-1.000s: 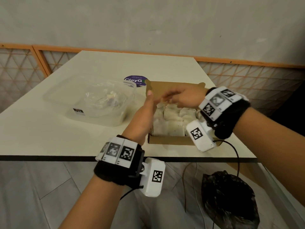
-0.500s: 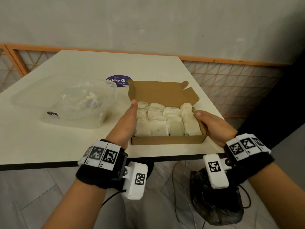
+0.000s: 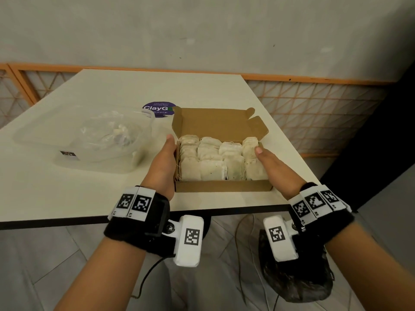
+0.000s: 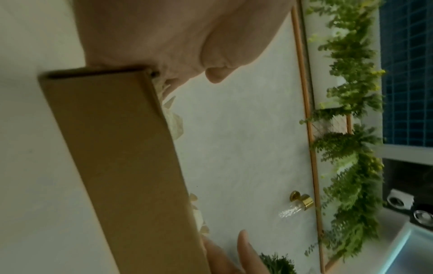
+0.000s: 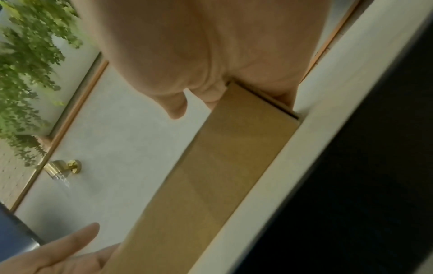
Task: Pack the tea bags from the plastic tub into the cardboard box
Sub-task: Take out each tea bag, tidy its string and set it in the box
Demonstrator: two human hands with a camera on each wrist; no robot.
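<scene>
Cardboard box (image 3: 222, 188) sat at the near edge of the table (image 3: 78, 187), a bit right of centre, lid flap folded back on the far side. Going big to small: the table was a plain off-white slab with an orange-framed lattice rail behind it. Next, the plastic tub (image 3: 89, 142) was on the left, close to the box but not touching as far as I could tell, with crumpled clear plastic and something pale inside; too blurry to say whether any bags were in there. The box itself was packed with tea bags (image 3: 213, 158) in rows, pretty much filling it. A round purple sticker (image 3: 157, 108) lay on the table just past the tub and box. The left hand (image 3: 162, 162) was flat against the box's left wall, fingers straight, thumb on top of the rim. The right hand (image 3: 272, 166) mirrored it on the right wall, fingers extended, thumb tip touching the rightmost row of bags. So both hands were relaxed and pressing, not curled round anything.
</scene>
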